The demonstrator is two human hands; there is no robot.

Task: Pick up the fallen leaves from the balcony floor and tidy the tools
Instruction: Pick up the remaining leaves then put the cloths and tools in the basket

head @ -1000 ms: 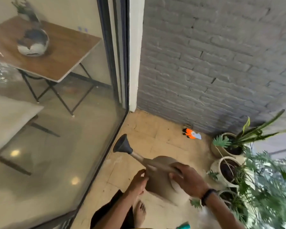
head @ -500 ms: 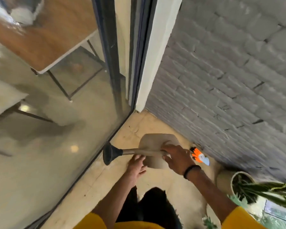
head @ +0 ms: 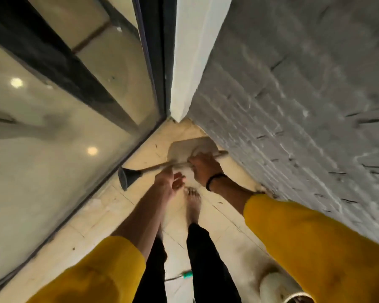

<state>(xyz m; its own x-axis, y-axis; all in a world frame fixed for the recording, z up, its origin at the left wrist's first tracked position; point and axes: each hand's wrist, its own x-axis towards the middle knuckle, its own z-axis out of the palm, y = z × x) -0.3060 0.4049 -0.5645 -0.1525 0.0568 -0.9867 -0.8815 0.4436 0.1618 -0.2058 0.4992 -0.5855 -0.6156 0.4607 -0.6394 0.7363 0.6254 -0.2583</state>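
Just one watering can [head: 185, 149] (right hand [head: 202, 167] gripping), two hands.

— What is different now?

— The beige plastic watering can with a long spout and black rose [head: 184, 153] has gone from mid-balcony into the corner, close beside the grey brick wall [head: 293, 106]. The right hand [head: 202, 168] now grips its top handle there.

— And the left hand [head: 170, 182]?

— It has come off the can's side and hangs loosely curled just below the spout. The orange gloves and leafy pots have dropped out of view; bare feet [head: 193, 204] now show.
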